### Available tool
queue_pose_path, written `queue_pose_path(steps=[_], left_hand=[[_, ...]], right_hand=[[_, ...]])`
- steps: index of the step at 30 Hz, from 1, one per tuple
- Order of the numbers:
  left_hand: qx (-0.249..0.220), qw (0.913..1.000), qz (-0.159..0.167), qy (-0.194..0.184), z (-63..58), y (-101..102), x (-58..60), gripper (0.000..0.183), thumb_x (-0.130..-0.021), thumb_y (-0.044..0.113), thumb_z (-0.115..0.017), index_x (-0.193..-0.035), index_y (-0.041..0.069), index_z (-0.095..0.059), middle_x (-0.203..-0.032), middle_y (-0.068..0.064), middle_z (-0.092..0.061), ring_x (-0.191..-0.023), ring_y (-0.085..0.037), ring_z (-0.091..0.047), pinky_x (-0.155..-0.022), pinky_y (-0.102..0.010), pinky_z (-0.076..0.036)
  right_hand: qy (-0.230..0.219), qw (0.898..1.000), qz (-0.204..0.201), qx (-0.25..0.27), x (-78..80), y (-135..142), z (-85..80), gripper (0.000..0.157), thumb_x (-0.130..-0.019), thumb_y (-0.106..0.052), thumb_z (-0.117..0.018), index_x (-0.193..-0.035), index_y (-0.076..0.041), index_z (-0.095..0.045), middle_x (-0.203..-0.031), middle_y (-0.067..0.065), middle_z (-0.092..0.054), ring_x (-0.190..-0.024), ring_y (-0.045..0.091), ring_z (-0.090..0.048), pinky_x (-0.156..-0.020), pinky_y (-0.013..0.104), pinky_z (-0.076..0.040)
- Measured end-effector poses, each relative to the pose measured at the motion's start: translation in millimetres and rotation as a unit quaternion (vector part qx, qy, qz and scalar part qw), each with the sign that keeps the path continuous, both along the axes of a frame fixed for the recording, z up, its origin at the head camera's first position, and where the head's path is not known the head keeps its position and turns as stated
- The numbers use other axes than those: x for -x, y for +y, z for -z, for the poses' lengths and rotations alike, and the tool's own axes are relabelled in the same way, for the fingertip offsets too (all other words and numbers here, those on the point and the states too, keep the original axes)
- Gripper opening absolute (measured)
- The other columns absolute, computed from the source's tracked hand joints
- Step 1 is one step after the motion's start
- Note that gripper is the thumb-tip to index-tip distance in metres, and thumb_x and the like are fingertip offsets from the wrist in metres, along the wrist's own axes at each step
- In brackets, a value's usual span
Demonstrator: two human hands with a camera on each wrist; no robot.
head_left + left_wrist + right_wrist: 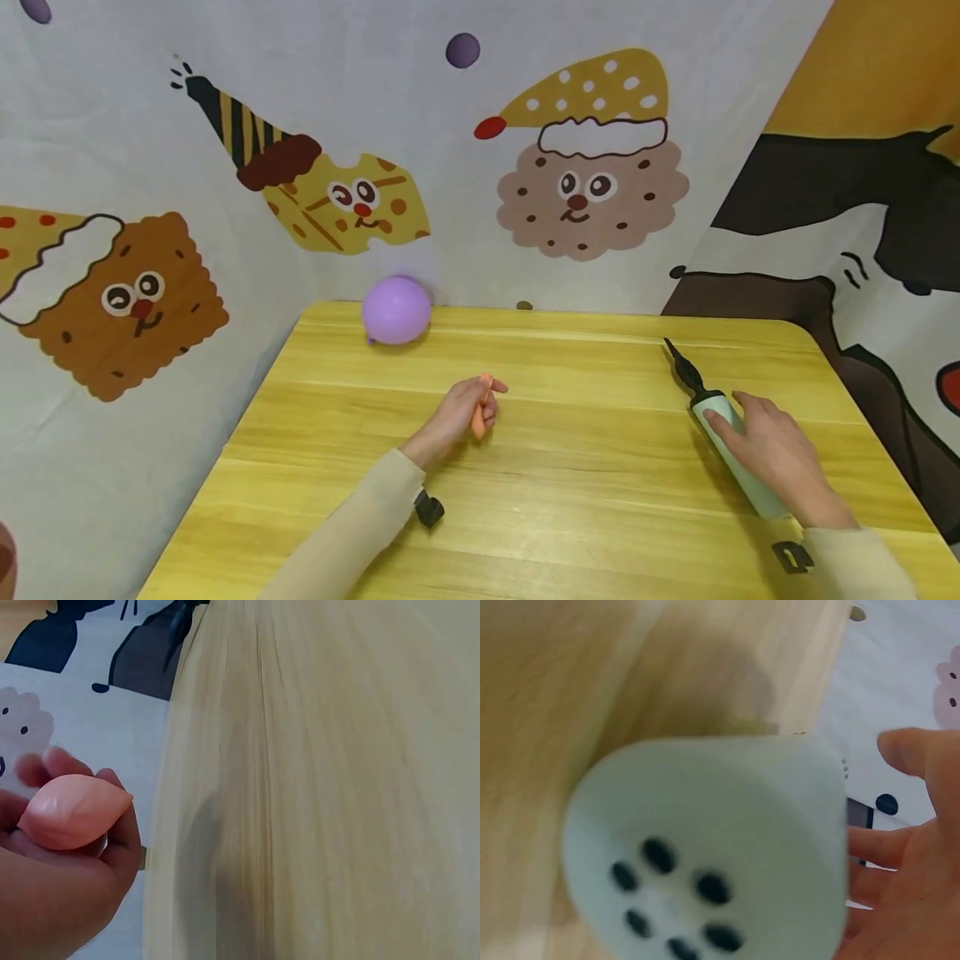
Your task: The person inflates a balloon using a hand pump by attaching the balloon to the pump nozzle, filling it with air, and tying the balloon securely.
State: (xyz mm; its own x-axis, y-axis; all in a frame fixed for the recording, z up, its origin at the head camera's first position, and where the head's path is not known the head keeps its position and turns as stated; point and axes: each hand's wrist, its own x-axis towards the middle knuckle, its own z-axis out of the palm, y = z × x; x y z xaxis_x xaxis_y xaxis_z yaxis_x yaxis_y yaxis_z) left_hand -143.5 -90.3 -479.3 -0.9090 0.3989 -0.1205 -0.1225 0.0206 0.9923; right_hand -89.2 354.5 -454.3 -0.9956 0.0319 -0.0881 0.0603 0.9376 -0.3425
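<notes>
My left hand grips an uninflated orange balloon above the middle of the table. In the left wrist view, the orange balloon bulges between curled fingers. At the right, my right hand spreads over a pale green balloon pump with a black pointed nozzle. Up close in the right wrist view, the pump shows several dark holes in its end. The right thumb stands apart from the fingers there, and their tips are hidden behind the pump.
A purple inflated balloon sits at the table's back left, near the wall. The wooden table reaches a white cloth printed with cartoon snacks. A dark strap piece hangs by each sleeve.
</notes>
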Motion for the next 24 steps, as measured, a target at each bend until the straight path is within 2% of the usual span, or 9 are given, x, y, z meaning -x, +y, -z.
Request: queue_pose_path(steps=[3,6,9,12,14,16,19,22,24], left_hand=[[0.025,0.9994,0.002,0.024,0.5,-2.8,1.5,0.042,-0.115,0.021,-0.035,-0.133,-0.011,-0.055,-0.078,-0.003,-0.06,-0.072,-0.017,-0.058,-0.075,-0.032,-0.053],[0.038,0.9987,-0.001,0.034,1.2,-4.5,1.6,0.038,-0.114,0.017,-0.037,-0.136,-0.011,-0.05,-0.09,-0.008,-0.068,-0.085,-0.02,-0.066,-0.087,-0.041,-0.056],[0.039,0.9988,-0.006,0.03,1.7,-5.8,0.7,0.036,-0.115,0.018,-0.037,-0.136,-0.01,-0.045,-0.1,-0.015,-0.072,-0.094,-0.031,-0.068,-0.097,-0.052,-0.052],[0.046,0.9984,-0.009,0.033,1.1,-6.5,-0.6,0.038,-0.115,0.023,-0.036,-0.134,-0.009,-0.045,-0.106,-0.018,-0.073,-0.087,-0.043,-0.064,-0.1,-0.055,-0.049],[0.048,0.998,-0.011,0.04,1.1,-6.8,-0.9,0.04,-0.115,0.025,-0.035,-0.131,-0.009,-0.047,-0.107,-0.018,-0.074,-0.075,-0.042,-0.059,-0.102,-0.054,-0.048],[0.052,0.9972,-0.014,0.052,1.1,-6.9,-0.9,0.04,-0.115,0.025,-0.035,-0.127,-0.01,-0.049,-0.107,-0.019,-0.074,-0.063,-0.033,-0.051,-0.099,-0.049,-0.049],[0.051,0.9967,-0.022,0.058,0.9,-7.4,-0.6,0.037,-0.115,0.024,-0.036,-0.121,-0.009,-0.053,-0.106,-0.02,-0.073,-0.06,-0.021,-0.043,-0.085,-0.035,-0.05],[0.055,0.9962,-0.03,0.061,0.2,-8.4,-0.4,0.035,-0.114,0.023,-0.04,-0.117,-0.007,-0.058,-0.106,-0.019,-0.074,-0.068,-0.021,-0.054,-0.076,-0.028,-0.046],[0.057,0.9958,-0.034,0.063,0.2,-8.9,0.3,0.035,-0.114,0.023,-0.043,-0.117,-0.008,-0.06,-0.106,-0.018,-0.074,-0.084,-0.024,-0.064,-0.078,-0.027,-0.048]], right_hand=[[-0.032,0.999,-0.001,-0.017,-0.9,5.7,2.0,0.097,-0.102,-0.065,-0.05,-0.141,0.024,-0.038,-0.131,0.049,-0.043,-0.111,0.064,-0.049,-0.085,0.072,-0.044],[-0.06,0.998,0.0,-0.025,-0.8,8.9,4.2,0.104,-0.098,-0.07,-0.052,-0.138,0.025,-0.038,-0.123,0.047,-0.048,-0.098,0.056,-0.057,-0.076,0.064,-0.049],[-0.084,0.996,-0.002,-0.029,-0.2,11.0,6.7,0.107,-0.094,-0.073,-0.055,-0.13,0.027,-0.04,-0.109,0.042,-0.052,-0.084,0.044,-0.058,-0.068,0.055,-0.049],[-0.092,0.995,-0.003,-0.034,-0.3,12.6,9.3,0.106,-0.093,-0.074,-0.057,-0.12,0.027,-0.043,-0.099,0.035,-0.054,-0.078,0.038,-0.056,-0.064,0.05,-0.048],[-0.091,0.995,-0.001,-0.037,-0.8,13.1,10.5,0.102,-0.092,-0.074,-0.058,-0.115,0.025,-0.045,-0.095,0.031,-0.053,-0.075,0.035,-0.054,-0.061,0.045,-0.046],[-0.089,0.995,0.0,-0.036,-1.4,13.2,11.8,0.098,-0.093,-0.072,-0.059,-0.111,0.024,-0.047,-0.092,0.029,-0.053,-0.073,0.034,-0.052,-0.059,0.042,-0.044],[-0.086,0.996,-0.003,-0.033,-2.4,11.8,13.6,0.093,-0.093,-0.07,-0.06,-0.107,0.021,-0.048,-0.088,0.025,-0.052,-0.071,0.031,-0.05,-0.056,0.037,-0.041],[-0.087,0.996,-0.003,-0.027,-2.5,10.1,14.2,0.089,-0.095,-0.068,-0.06,-0.104,0.019,-0.048,-0.084,0.021,-0.051,-0.069,0.029,-0.049,-0.055,0.036,-0.04],[-0.088,0.996,0.0,-0.022,-2.7,9.2,14.0,0.084,-0.096,-0.066,-0.06,-0.102,0.017,-0.048,-0.081,0.017,-0.05,-0.068,0.028,-0.049,-0.055,0.036,-0.04]])
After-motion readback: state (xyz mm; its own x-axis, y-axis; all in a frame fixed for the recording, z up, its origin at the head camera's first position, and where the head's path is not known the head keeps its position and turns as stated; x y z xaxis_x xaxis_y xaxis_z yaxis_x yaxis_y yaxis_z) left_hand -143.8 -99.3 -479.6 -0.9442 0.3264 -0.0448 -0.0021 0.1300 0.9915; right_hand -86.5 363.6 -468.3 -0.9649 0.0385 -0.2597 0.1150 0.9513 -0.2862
